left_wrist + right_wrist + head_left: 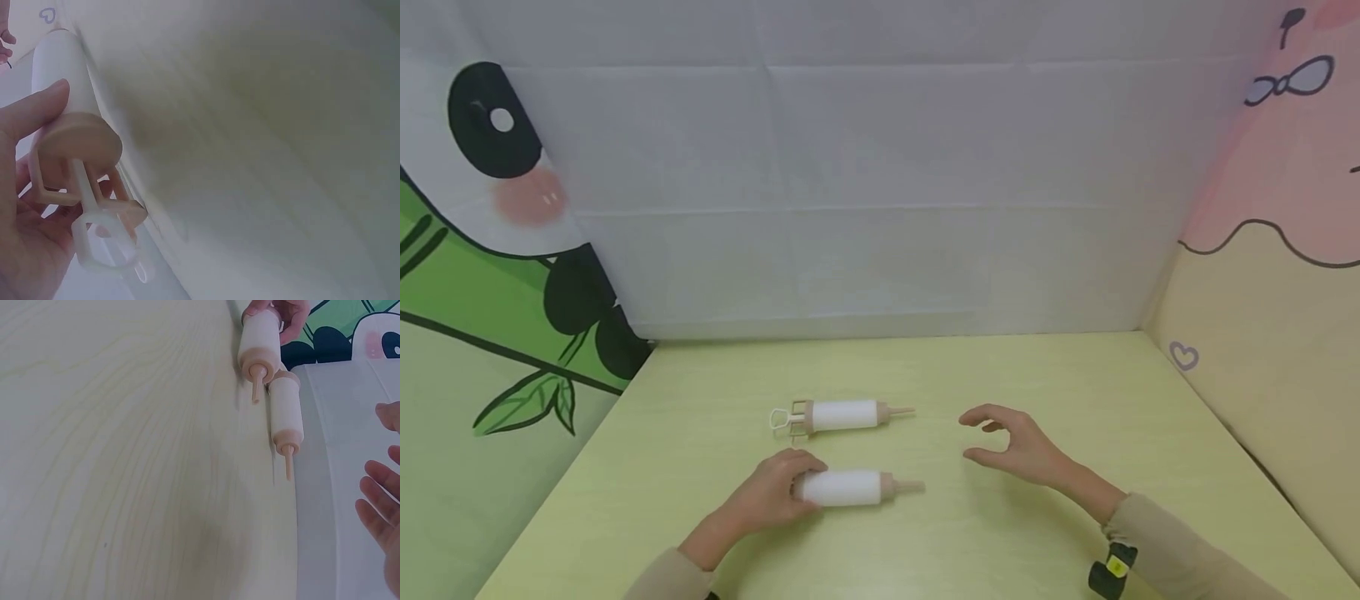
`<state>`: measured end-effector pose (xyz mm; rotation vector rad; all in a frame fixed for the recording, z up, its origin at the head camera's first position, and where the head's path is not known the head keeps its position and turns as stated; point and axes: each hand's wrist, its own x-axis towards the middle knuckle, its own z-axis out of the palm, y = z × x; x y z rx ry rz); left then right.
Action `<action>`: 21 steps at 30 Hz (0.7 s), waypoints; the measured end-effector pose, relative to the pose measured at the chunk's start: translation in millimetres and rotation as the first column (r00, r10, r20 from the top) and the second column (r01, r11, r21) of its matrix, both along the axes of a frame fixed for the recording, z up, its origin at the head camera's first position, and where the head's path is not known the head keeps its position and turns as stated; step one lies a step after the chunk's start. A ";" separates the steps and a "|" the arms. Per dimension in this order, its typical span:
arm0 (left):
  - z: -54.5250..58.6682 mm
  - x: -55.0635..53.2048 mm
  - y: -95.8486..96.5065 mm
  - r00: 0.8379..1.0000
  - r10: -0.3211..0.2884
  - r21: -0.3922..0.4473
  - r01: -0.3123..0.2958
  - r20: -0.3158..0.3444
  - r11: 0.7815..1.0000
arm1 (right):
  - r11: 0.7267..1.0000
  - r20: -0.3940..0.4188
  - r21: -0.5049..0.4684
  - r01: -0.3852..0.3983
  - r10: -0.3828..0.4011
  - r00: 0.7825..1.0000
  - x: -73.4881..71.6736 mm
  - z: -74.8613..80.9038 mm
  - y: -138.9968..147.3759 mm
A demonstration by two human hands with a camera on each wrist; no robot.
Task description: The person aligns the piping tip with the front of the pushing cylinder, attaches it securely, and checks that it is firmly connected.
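My left hand (778, 492) grips the nearer syringe (850, 488) round its rear end, thumb and fingers on opposite sides. This syringe has a white barrel, a tan front cap and a thin tan nozzle pointing right. In the left wrist view, its tan finger loops (56, 187) and white ring-handled plunger (103, 240) stick out towards the wrist. A matching syringe (846, 414) lies farther back on the table, also with its nozzle to the right. Over the table to the right, my right hand (1022, 446) holds nothing, its fingers loosely curved and thumb apart.
Both syringes are on a pale wood-grain table (1037, 367). A white cloth wall (887, 250) rises at its back edge. Printed cartoon panels flank it, a green-and-white one (520, 350) at left and a pink-and-cream one (1270, 333) at right.
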<state>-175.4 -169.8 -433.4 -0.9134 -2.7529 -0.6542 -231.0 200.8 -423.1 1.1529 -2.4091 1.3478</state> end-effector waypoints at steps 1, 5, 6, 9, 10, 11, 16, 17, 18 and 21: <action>0.3 -0.8 0.9 1.000 0.003 -0.002 -0.003 0.015 1.000 | 1.000 0.000 -0.002 0.000 0.000 1.000 0.2 0.2 -0.1; -0.4 -3.8 3.8 0.994 0.030 -0.014 -0.029 0.101 0.999 | 1.000 0.005 -0.007 -0.001 0.001 1.000 0.7 0.1 0.1; -0.6 -4.5 4.4 0.993 0.035 -0.017 -0.033 0.111 0.999 | 1.000 0.006 -0.006 -0.001 0.001 1.000 0.9 -0.1 0.4; -1.6 -5.6 5.3 0.992 0.047 -0.022 -0.044 0.121 0.999 | 1.000 0.007 -0.003 0.000 0.000 1.000 1.0 -0.9 1.9; -1.5 -5.6 5.4 0.991 0.049 -0.022 -0.046 0.121 0.999 | 1.000 0.007 -0.001 0.002 -0.002 1.000 1.0 -1.1 2.4; -1.3 -5.7 5.4 0.991 0.050 -0.023 -0.048 0.121 0.999 | 1.000 0.007 0.000 0.002 -0.002 1.000 1.0 -1.3 2.9; 2.0 -5.5 3.2 0.991 0.066 -0.039 -0.062 0.120 0.997 | 1.000 0.021 0.013 0.005 -0.006 1.000 1.1 -2.4 5.3; 3.1 -5.8 2.1 0.990 0.074 -0.045 -0.070 0.119 0.997 | 1.000 0.022 0.016 0.007 -0.007 1.000 0.9 -2.9 5.8; 5.1 -5.7 0.8 0.988 0.089 -0.041 -0.085 0.125 0.996 | 1.000 0.024 0.021 0.011 -0.011 1.000 0.9 -3.1 6.6; 13.1 -7.1 -4.9 0.982 0.136 -0.028 -0.133 0.134 0.991 | 0.999 0.025 0.034 0.024 -0.025 0.999 -0.6 -3.6 9.6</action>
